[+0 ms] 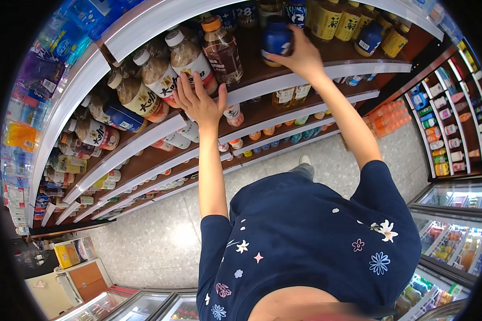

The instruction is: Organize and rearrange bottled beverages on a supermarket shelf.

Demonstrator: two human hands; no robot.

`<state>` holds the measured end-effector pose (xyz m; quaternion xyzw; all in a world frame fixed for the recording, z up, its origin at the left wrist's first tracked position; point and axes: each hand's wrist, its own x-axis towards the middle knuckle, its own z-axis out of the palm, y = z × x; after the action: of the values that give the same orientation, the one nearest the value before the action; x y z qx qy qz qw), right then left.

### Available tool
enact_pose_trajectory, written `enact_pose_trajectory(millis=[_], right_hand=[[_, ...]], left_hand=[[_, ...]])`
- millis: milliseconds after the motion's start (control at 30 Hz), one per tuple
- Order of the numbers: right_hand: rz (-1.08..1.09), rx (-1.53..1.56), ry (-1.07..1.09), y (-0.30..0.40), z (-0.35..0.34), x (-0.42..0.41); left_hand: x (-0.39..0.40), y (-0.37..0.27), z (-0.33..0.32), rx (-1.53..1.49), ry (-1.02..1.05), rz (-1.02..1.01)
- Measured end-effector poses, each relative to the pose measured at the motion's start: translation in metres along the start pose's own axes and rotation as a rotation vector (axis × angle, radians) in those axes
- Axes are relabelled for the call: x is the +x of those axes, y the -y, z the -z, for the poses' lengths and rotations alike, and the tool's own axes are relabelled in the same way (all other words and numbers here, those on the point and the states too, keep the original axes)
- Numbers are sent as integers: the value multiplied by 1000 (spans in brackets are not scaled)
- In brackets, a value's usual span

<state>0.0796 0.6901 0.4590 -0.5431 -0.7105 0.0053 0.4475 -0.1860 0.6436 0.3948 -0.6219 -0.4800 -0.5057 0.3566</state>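
My right hand [301, 56] grips a dark blue bottle [276, 40], thumb on its near side and fingers round its right. The bottle is upright at the front of a brown shelf [251, 50]; whether its base touches the shelf I cannot tell. My left hand [201, 100] lies with spread fingers against a white-labelled coffee-coloured drink bottle [186, 52], not wrapped round it. Just right of that bottle stands a brown drink bottle with an orange cap [223, 50]. Similar white-capped bottles [154, 76] line the shelf to the left.
Yellow-labelled bottles [327, 22] and another blue-labelled bottle [368, 39] stand farther right. A pale shelf-edge strip [261, 89] runs below my hands. Lower shelves hold more bottles. An orange drink multipack [389, 118] is on the floor at right; glass-door coolers [450, 236] stand behind me.
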Motion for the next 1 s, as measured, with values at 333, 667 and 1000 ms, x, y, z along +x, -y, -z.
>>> enact_pose_trajectory(millis=[333, 667, 1000], right_hand=[[66, -128, 33, 18, -105, 80], [155, -72, -7, -2, -105, 90], [-45, -415, -873, -165, 101, 20]], left_hand=[[-1, 2, 0, 29, 4, -27], [-3, 0, -4, 29, -7, -8], [-2, 1, -4, 62, -7, -23]])
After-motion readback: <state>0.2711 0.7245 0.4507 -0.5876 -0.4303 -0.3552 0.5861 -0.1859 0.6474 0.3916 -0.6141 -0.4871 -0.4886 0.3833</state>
